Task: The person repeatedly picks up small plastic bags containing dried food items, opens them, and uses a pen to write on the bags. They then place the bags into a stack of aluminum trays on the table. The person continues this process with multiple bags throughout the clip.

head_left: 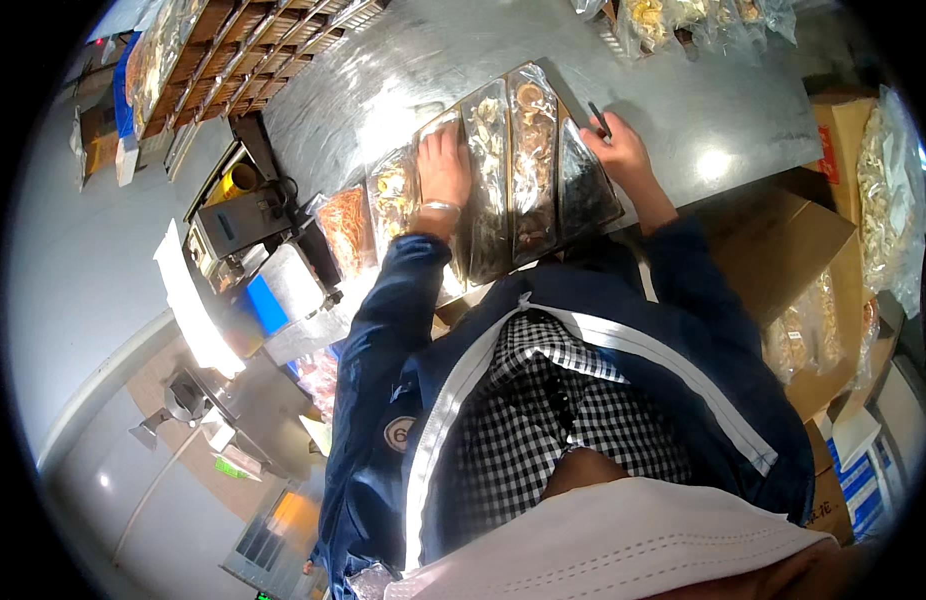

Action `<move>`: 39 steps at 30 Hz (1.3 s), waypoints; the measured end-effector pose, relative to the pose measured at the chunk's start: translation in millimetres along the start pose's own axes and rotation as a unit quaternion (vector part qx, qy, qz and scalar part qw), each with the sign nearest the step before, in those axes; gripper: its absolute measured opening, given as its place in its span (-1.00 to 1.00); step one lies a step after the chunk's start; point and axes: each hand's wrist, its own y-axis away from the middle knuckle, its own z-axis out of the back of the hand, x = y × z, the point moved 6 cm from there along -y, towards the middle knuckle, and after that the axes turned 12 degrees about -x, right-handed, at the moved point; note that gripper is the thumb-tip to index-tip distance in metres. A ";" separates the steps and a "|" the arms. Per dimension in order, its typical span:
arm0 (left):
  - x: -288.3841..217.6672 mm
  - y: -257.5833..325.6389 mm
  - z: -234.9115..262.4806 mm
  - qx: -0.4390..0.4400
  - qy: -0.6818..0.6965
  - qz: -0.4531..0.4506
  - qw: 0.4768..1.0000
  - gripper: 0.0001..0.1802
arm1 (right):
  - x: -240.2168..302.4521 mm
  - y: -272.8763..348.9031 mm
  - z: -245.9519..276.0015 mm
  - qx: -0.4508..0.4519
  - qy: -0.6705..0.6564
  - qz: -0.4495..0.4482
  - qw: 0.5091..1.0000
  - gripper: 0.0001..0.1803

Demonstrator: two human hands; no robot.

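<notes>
Lying at the near edge of the bench (703, 110), a dark tray (591, 216) carries clear packets side by side, their long axes running away from the person's body. A pale-filled packet (486, 150) lies immediately right of the left hand (444, 174), whose fingers are extended and unclenched, laid flat over the tray's left side. Next along, a brown-filled packet (532, 150) lies between both hands, its far part nearer the right hand (623, 152). That hand is beside the tray's right edge, fingers pinching a dark pen-like stick (600, 119) that points away from the body. Farther off, toward the bench's far left, is a slatted wooden rack (245, 55).
</notes>
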 end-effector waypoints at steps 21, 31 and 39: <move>-60.8 -83.3 -48.0 0.043 0.015 0.007 0.999 -0.32 | -88.8 -1.3 -8.9 0.078 -0.148 -0.133 0.977 -0.60; -37.6 -114.8 -90.6 0.193 0.031 0.147 0.970 -0.23 | -66.3 -8.7 6.9 0.127 -0.092 -0.162 0.974 -0.71; -64.2 -95.9 -81.2 0.102 -0.044 0.023 0.994 -0.25 | -71.4 -12.0 3.4 0.148 -0.129 -0.172 0.965 -0.69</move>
